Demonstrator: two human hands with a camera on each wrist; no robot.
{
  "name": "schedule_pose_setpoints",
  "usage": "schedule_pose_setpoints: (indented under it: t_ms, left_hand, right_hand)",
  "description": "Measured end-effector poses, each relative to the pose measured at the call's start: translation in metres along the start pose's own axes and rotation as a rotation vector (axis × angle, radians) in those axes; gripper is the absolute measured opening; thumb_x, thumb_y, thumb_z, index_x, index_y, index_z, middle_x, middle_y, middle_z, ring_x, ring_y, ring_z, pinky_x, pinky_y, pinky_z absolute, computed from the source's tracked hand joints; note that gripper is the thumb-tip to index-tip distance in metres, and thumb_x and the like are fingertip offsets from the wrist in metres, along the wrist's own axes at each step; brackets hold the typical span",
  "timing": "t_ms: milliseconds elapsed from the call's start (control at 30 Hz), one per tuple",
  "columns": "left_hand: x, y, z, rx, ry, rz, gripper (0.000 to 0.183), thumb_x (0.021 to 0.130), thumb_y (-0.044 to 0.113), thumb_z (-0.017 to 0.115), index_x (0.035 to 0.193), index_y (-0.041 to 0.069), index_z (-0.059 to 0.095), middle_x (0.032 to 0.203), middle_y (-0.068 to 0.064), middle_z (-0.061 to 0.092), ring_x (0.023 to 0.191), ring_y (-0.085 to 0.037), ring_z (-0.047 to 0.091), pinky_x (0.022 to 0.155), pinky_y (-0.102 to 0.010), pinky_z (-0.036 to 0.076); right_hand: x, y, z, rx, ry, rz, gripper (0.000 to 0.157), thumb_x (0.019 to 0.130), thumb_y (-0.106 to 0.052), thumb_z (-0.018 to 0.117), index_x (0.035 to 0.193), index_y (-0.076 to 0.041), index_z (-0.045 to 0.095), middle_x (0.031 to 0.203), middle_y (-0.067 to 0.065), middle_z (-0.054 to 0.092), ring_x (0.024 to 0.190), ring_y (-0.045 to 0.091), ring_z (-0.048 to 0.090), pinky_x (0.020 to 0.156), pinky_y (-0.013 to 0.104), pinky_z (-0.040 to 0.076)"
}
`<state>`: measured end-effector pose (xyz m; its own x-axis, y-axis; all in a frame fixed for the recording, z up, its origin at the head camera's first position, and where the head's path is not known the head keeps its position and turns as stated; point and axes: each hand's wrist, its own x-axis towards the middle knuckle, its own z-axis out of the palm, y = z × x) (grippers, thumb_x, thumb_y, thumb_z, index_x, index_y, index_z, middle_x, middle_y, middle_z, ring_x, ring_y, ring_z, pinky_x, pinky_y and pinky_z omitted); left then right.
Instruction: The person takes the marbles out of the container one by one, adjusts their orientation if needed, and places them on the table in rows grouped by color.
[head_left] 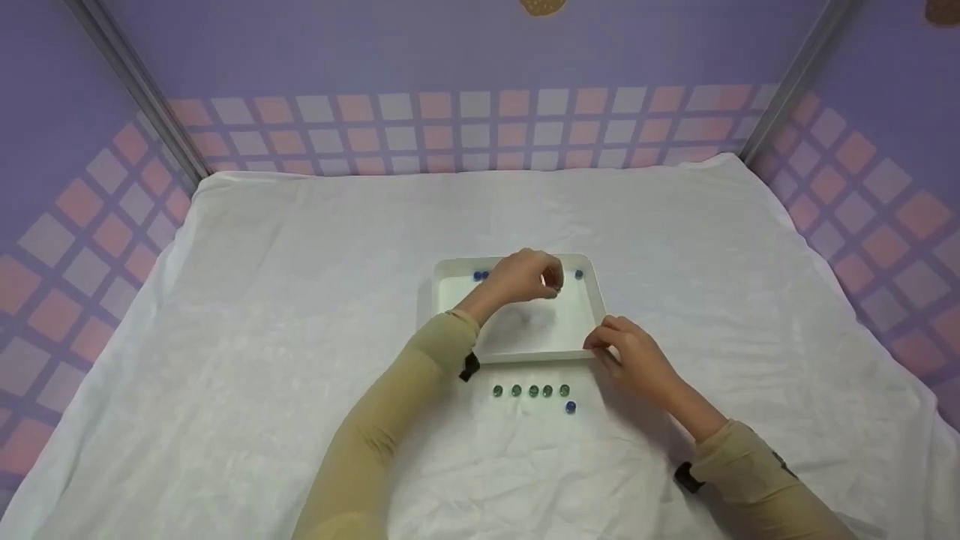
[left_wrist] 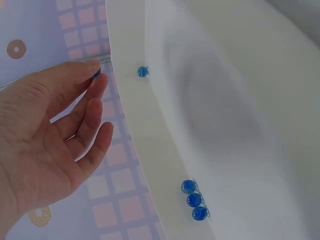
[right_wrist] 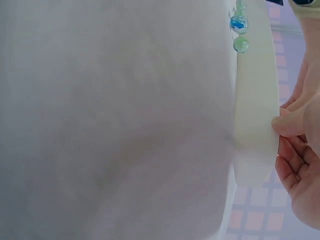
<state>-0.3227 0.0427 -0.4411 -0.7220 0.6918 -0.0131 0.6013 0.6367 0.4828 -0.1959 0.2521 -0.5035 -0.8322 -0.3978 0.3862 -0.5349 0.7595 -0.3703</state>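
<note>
- Lightness seems right for this step: the left hand (head_left: 525, 276) has thumb and fingertip clamped on a small blue glassy marble (left_wrist: 96, 74), only a sliver showing, above a shallow white rectangular tray (head_left: 536, 355).
- Best to lower that marble almost to the tray's floor, then part the fingertips gently — a drop from height would likely set it bouncing and rolling.
- Toward two o'clock of the pinch, a lone blue glassy marble (head_left: 578, 274) lies near the far wall; three clustered blue glassy marbles (left_wrist: 194, 200) line that wall toward ten o'clock. A brushing knuckle could scatter them, so a raised wrist helps.
- Right hand (head_left: 634, 356), at the tray's four o'clock corner, has thumb and fingers clamped on its wall; light, even pressure should hold it steady.
- Left forearm, in a tan sleeve (head_left: 390, 405), slants in from seven o'clock — spare fingers loosely curled. The right one enters from four.
- Outside the tray, five green glassy marbles (head_left: 533, 391) sit in a row at six o'clock; one separate blue marble (head_left: 571, 407) lies toward five.
</note>
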Motion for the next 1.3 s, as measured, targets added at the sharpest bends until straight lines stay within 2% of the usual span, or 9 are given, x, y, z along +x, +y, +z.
schedule_pose_setpoints:
  t_ms: [167,333,467,567,733,900,1133,1300]
  left_hand:
    - [-0.029,0.014,0.005,-0.053,0.124,0.058,0.012,0.093,0.019,0.069,0.103,0.013,0.072,0.101,-0.003,0.074,0.097,-0.021,0.068,0.084,-0.033,0.054]
    - [-0.057,0.026,0.013,-0.128,0.242,0.114,0.011,0.091,0.018,0.071,0.101,0.013,0.072,0.097,-0.002,0.073,0.092,-0.023,0.065,0.08,-0.028,0.051]
    - [-0.074,0.03,0.02,-0.178,0.304,0.155,0.012,0.09,0.018,0.072,0.101,0.013,0.072,0.098,-0.003,0.073,0.09,-0.023,0.064,0.079,-0.026,0.049]
    - [-0.085,0.03,0.025,-0.202,0.333,0.158,0.012,0.089,0.017,0.073,0.1,0.013,0.072,0.097,-0.002,0.073,0.088,-0.022,0.063,0.077,-0.024,0.048]
    - [-0.1,0.03,0.035,-0.215,0.345,0.136,0.011,0.088,0.016,0.075,0.098,0.014,0.073,0.093,0.001,0.074,0.083,-0.018,0.06,0.073,-0.02,0.047]
    - [-0.114,0.032,0.047,-0.189,0.312,0.105,0.009,0.088,0.019,0.075,0.095,0.015,0.073,0.091,0.002,0.074,0.081,-0.017,0.059,0.074,-0.019,0.048]
    - [-0.123,0.033,0.064,-0.048,0.288,0.089,0.013,0.085,0.027,0.079,0.093,0.019,0.073,0.093,0.005,0.071,0.084,-0.012,0.053,0.075,-0.023,0.049]
    - [-0.125,0.033,0.072,-0.003,0.284,0.102,0.014,0.084,0.032,0.079,0.091,0.021,0.074,0.095,0.005,0.066,0.083,-0.012,0.05,0.075,-0.025,0.047]
  right_hand:
    - [0.001,-0.001,-0.001,0.011,-0.021,0.032,0.014,0.086,0.003,0.07,0.086,-0.011,0.071,0.087,0.001,0.062,0.086,0.016,0.059,0.079,0.034,0.054]
    - [-0.001,0.002,0.001,0.006,0.019,-0.005,0.014,0.084,0.005,0.071,0.085,-0.009,0.071,0.084,0.0,0.061,0.082,0.016,0.058,0.076,0.035,0.053]
    - [-0.002,0.003,0.002,0.004,0.038,-0.028,0.013,0.084,0.004,0.072,0.084,-0.009,0.071,0.084,0.001,0.061,0.082,0.017,0.059,0.074,0.034,0.053]
    - [-0.002,0.002,0.001,0.006,0.032,-0.03,0.013,0.085,0.003,0.072,0.085,-0.009,0.071,0.085,0.002,0.061,0.083,0.018,0.059,0.075,0.035,0.053]
    - [-0.002,0.0,0.0,0.01,0.013,-0.013,0.013,0.087,0.002,0.07,0.086,-0.011,0.071,0.086,0.002,0.062,0.084,0.017,0.059,0.077,0.036,0.054]
    - [-0.002,-0.001,-0.001,0.012,0.006,0.003,0.015,0.087,0.003,0.07,0.086,-0.012,0.071,0.086,0.002,0.062,0.085,0.017,0.06,0.077,0.035,0.054]
    - [-0.001,0.0,-0.001,0.013,0.002,0.004,0.014,0.088,0.002,0.069,0.087,-0.012,0.071,0.086,0.001,0.061,0.085,0.016,0.06,0.077,0.035,0.054]
    - [-0.001,0.001,-0.001,0.012,0.008,-0.015,0.014,0.088,0.002,0.069,0.086,-0.012,0.071,0.085,0.001,0.061,0.083,0.016,0.059,0.076,0.034,0.053]
